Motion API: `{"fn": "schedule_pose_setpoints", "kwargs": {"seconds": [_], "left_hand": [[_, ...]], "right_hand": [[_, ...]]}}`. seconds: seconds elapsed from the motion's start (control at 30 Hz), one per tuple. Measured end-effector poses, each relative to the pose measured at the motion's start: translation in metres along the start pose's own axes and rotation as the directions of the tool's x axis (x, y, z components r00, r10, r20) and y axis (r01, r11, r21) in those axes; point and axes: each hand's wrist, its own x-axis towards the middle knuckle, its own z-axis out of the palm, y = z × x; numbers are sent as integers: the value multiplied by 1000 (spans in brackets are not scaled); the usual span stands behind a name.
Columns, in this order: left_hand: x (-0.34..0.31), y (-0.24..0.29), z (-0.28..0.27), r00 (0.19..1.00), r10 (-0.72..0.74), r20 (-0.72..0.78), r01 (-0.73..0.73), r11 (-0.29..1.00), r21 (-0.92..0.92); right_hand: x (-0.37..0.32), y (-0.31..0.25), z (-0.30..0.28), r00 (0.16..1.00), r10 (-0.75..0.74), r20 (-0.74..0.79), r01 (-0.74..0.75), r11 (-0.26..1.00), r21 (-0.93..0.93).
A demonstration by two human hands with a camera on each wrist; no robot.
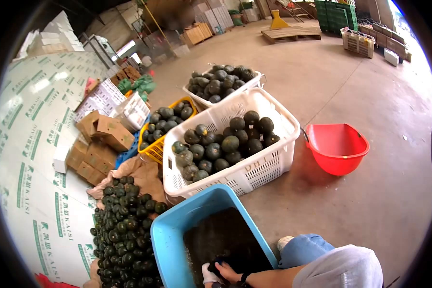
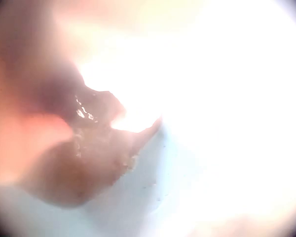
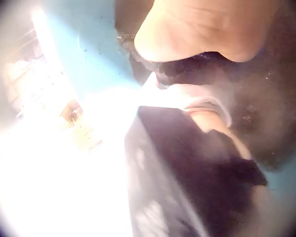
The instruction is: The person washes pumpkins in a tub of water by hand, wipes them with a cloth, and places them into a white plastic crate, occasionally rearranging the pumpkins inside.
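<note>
Low inside the blue tub (image 1: 165, 245), both hands are close together at the dark water (image 1: 216, 240). A white glove covers my left hand (image 1: 210, 273); my right hand (image 1: 229, 273) is bare, with a black band at its wrist. Between them is a small dark object (image 1: 215, 269), partly hidden, which both hands grip. The right wrist view has the bare right hand (image 3: 202, 29) above the gloved left hand (image 3: 202, 96), with the dark object (image 3: 187, 66) between. Glare and blur fill the left wrist view, where brownish water (image 2: 84, 168) meets the tub wall (image 2: 138, 197).
A heap of dark green squashes (image 1: 125, 230) lies left of the tub. Beyond it stand a large white crate (image 1: 269, 168), a yellow crate (image 1: 153, 152) and another white crate (image 1: 255, 82), all holding squashes. A red scoop-shaped basket (image 1: 338, 156) sits at the right.
</note>
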Motion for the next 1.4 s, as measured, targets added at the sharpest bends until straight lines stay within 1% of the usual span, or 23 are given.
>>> {"fn": "schedule_pose_setpoints", "kwargs": {"seconds": [0.07,0.1,0.13,0.17,0.23,0.33,0.37,0.47,0.53,0.57,0.6,0.63,0.7,0.77,0.8,0.87,0.9,1.0,1.07,1.17,1.23,1.3,1.4], "left_hand": [[-34,-16,-3,999,4,-41,-13,973,-231],[-57,-18,5,996,79,-30,-83,981,-176],[-78,-20,11,986,163,-30,-166,978,-127],[-96,-21,19,967,253,-28,-254,964,-75],[-128,-24,36,902,431,-30,-430,902,44],[-165,-32,57,748,663,-21,-635,725,266],[-173,-37,61,706,708,-17,-668,674,316],[-190,-51,64,655,755,-15,-705,618,348],[-172,-71,49,720,694,24,-691,713,115],[-176,-73,53,775,628,71,-630,777,1],[-185,-67,63,839,536,93,-517,839,-171],[-195,-62,75,841,533,95,-514,841,-170],[-219,-55,101,923,372,-98,-359,743,-565],[-177,-74,68,914,363,-180,-401,749,-527],[-127,-86,26,795,569,-213,-597,795,-105],[-162,-64,46,574,752,-323,-422,610,671],[-163,-56,39,540,774,-330,-370,571,733],[-180,-51,56,473,856,-206,-551,471,689],[-197,-59,89,338,935,-109,-601,304,739],[-202,-70,99,570,745,-347,-719,657,228],[-213,-63,100,693,630,-351,-673,740,0],[-192,-55,66,897,441,7,-399,818,-415],[-210,-48,78,951,305,48,-240,826,-510]], "right_hand": [[-26,-8,-9,881,-384,275,468,790,-395],[-52,-26,-24,737,-436,517,676,462,-574],[-64,-37,-31,583,-282,762,803,59,-593],[-44,30,-2,605,-508,613,795,359,-488],[-112,-27,-41,647,-364,670,732,541,-413],[-153,-71,-64,564,-671,482,825,429,-367],[-137,-79,-64,575,-650,498,818,436,-376],[-104,-91,-69,848,-242,471,440,818,-372],[-97,-94,-79,853,100,512,-34,990,-136],[-88,-92,-85,746,271,608,-377,925,51],[-90,-92,-93,640,215,737,-469,869,154],[-93,-93,-92,643,215,735,-470,869,156],[-122,-119,-101,618,274,737,-599,772,215],[-134,-127,-107,613,279,739,-608,764,216],[-130,-122,-107,620,260,740,-592,774,224],[-123,-111,-108,624,234,746,-564,795,224],[-125,-113,-106,618,242,748,-571,792,215],[-123,-122,-96,811,123,572,-303,925,231],[-114,-121,-89,853,105,510,-222,960,173],[-101,-111,-84,902,-104,418,248,919,-307],[-120,-134,-87,888,-56,457,307,811,-498],[-120,-125,-91,891,-24,454,261,844,-469],[-134,-127,-92,910,-106,400,308,820,-483]]}}
